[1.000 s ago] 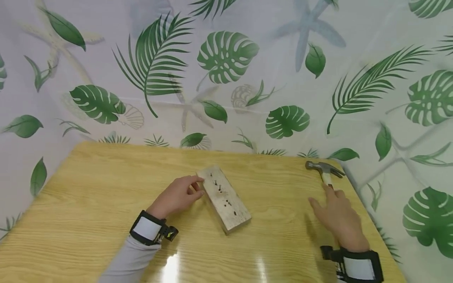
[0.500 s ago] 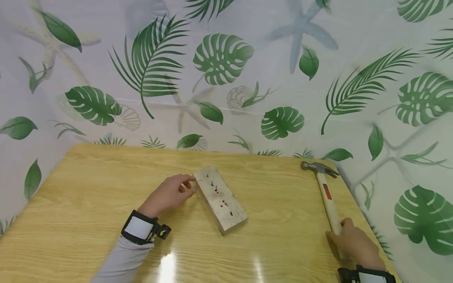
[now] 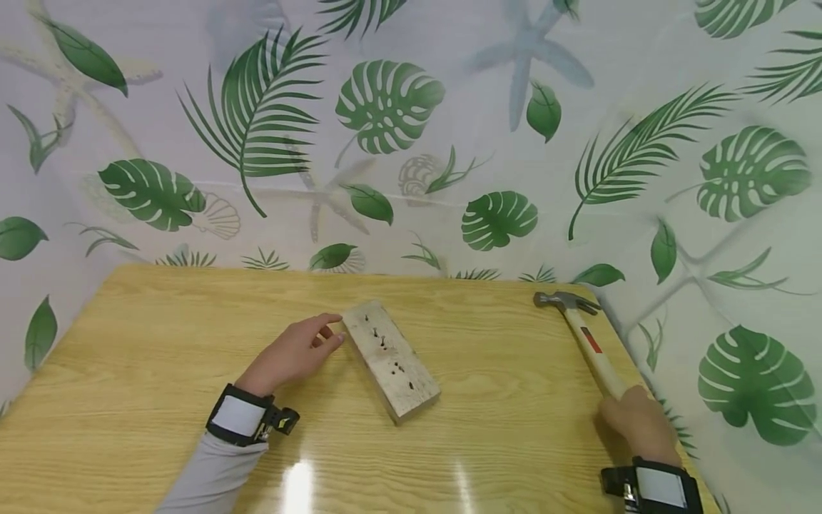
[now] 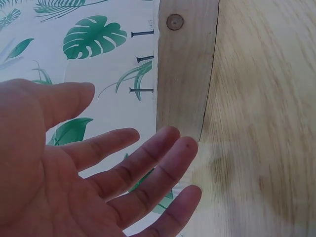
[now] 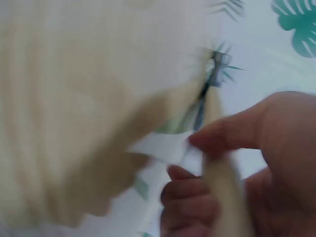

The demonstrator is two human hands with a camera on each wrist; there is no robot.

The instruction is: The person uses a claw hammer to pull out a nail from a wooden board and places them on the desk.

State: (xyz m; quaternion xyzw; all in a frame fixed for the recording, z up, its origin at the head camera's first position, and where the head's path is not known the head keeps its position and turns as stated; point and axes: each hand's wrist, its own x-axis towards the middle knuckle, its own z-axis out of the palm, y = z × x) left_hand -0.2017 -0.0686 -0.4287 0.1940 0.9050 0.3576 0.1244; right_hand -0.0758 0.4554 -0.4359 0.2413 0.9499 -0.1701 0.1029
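A leaf-print curtain backs the wooden table (image 3: 160, 371). The right hand (image 3: 636, 421) grips the hammer (image 3: 587, 339) handle at the table's right edge, head pointing away; the right wrist view is blurred. The left hand (image 3: 292, 353), fingers relaxed, touches the nailed block (image 3: 390, 359); the left wrist view shows three nails (image 4: 143, 60) protruding.

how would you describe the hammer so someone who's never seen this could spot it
Start at the yellow wood-grain table and go to its far right corner. There lies the steel-headed claw hammer with a pale wooden handle, its end gripped by the right hand. Unlike the grey nail-studded wooden block mid-table, it is long, thin and red-labelled.
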